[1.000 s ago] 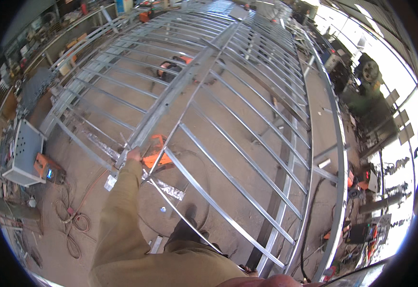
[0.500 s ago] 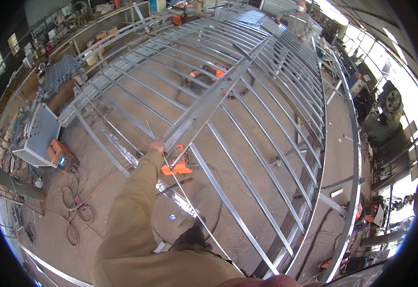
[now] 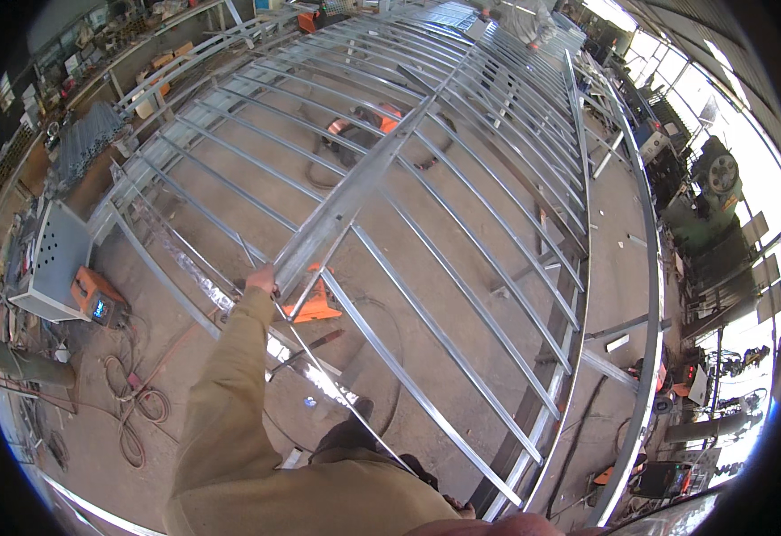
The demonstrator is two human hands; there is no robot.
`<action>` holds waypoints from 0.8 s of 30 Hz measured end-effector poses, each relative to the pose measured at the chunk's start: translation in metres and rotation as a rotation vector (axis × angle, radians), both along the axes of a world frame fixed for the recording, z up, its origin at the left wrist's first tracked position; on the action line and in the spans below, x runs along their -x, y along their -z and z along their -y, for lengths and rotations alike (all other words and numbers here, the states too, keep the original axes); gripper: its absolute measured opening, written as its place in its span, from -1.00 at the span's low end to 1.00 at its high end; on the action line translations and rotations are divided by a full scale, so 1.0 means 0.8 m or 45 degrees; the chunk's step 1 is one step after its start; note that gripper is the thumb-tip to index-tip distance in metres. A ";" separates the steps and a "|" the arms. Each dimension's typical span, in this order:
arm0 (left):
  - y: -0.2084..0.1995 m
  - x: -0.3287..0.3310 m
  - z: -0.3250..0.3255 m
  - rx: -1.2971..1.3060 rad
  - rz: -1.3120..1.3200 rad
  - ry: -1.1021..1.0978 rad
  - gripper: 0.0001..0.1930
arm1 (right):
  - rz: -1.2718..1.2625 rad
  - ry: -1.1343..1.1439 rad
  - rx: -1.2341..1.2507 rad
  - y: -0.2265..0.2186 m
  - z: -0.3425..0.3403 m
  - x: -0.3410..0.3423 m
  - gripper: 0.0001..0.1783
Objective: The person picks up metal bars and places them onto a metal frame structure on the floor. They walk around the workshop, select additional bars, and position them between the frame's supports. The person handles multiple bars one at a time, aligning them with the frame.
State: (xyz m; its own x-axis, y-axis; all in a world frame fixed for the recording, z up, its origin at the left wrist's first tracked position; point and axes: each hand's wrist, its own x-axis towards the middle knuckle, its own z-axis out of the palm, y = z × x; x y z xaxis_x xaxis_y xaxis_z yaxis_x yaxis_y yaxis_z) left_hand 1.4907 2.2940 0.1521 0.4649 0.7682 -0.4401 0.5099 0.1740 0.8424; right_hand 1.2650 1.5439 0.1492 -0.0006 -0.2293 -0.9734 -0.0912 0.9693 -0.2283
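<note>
Left hand (image 3: 260,280) grasping a galvanised beam (image 3: 346,198) by its near end, the beam stretching away beyond the fingers (image 3: 268,283)

Left fingers (image 3: 263,278) gripping the near end of a metal beam (image 3: 350,201), slatted frame (image 3: 408,296), orange machine (image 3: 96,290)

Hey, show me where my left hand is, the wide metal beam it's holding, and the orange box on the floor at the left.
Left hand (image 3: 261,280): head view, middle of the hand.
Wide metal beam (image 3: 360,185): head view, its broad face.
Orange box (image 3: 94,288): head view, its orange casing.
</note>
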 end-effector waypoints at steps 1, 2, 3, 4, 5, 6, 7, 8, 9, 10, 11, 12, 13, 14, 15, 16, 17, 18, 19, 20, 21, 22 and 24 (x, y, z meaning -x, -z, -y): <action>0.004 0.004 -0.007 0.097 -0.025 -0.002 -0.49 | -0.001 0.003 0.004 0.003 0.003 0.001 -0.63; 0.007 0.008 -0.011 -0.106 -0.074 0.113 -0.48 | -0.008 -0.002 0.007 0.006 0.006 0.003 -0.63; 0.005 0.014 -0.018 -0.313 -0.124 0.228 -0.46 | -0.006 -0.005 0.003 0.008 0.010 0.003 -0.63; 0.003 0.015 -0.020 -0.500 -0.219 0.299 -0.45 | -0.026 0.025 0.007 0.011 0.011 0.003 -0.63; -0.001 0.015 -0.021 -0.607 -0.217 0.268 -0.44 | 0.011 0.001 -0.023 0.012 0.014 0.002 -0.58; -0.007 0.016 -0.020 -0.603 -0.302 0.174 -0.42 | 0.022 0.015 -0.012 0.013 0.016 0.002 -0.52; -0.015 0.018 -0.017 -0.441 -0.229 0.057 -0.40 | 0.000 -0.047 0.010 0.014 0.018 0.000 -0.51; -0.024 0.014 -0.012 -0.195 -0.181 -0.073 -0.38 | 0.044 -0.063 -0.017 0.014 0.019 -0.001 -0.50; -0.037 0.007 -0.013 -0.500 -0.313 0.103 -0.36 | 0.062 -0.166 -0.032 0.014 0.018 -0.003 -0.46; -0.046 0.009 -0.008 -0.538 -0.359 0.098 -0.35 | 0.109 -0.116 -0.087 0.012 0.019 -0.006 -0.45; -0.055 0.008 -0.001 -0.570 -0.431 0.097 -0.33 | 0.211 -0.097 -0.194 0.009 0.019 -0.003 -0.46; -0.062 0.011 0.004 -0.436 -0.396 -0.038 -0.31 | 0.293 -0.049 -0.290 0.007 0.018 -0.006 -0.47; -0.070 0.010 0.006 -0.417 -0.414 -0.075 -0.29 | 0.279 -0.066 -0.267 0.004 0.014 -0.006 -0.47; -0.074 0.011 0.007 -0.445 -0.415 -0.097 -0.27 | 0.306 -0.075 -0.286 0.001 0.010 -0.007 -0.47; -0.076 0.009 0.004 -0.491 -0.449 -0.075 -0.25 | 0.321 -0.034 -0.331 -0.002 0.005 -0.009 -0.47; -0.077 0.006 -0.001 -0.565 -0.470 -0.069 -0.23 | 0.307 -0.045 -0.303 -0.005 -0.005 -0.011 -0.47; -0.075 0.011 -0.007 -0.634 -0.508 -0.054 -0.21 | 0.345 -0.050 -0.330 -0.010 -0.013 -0.009 -0.46; -0.071 0.012 -0.015 -0.568 -0.538 0.011 -0.24 | 0.334 -0.069 -0.305 -0.017 -0.022 -0.004 -0.45; -0.067 0.014 -0.027 -0.499 -0.579 0.070 -0.26 | 0.306 -0.166 -0.272 -0.023 -0.033 -0.004 -0.48; -0.063 0.017 -0.040 -0.609 -0.695 0.305 -0.35 | 0.327 -0.098 -0.286 -0.029 -0.043 -0.004 -0.51; -0.058 0.016 -0.056 -0.750 -0.890 0.624 -0.43 | 0.336 0.007 -0.292 -0.035 -0.054 -0.007 -0.53; -0.053 0.019 -0.072 -0.837 -1.003 0.925 -0.51 | 0.263 -0.073 -0.249 -0.039 -0.064 -0.011 -0.54; -0.037 0.025 -0.096 -0.996 -1.119 0.980 -0.61 | 0.265 0.055 -0.261 -0.051 -0.083 -0.013 -0.55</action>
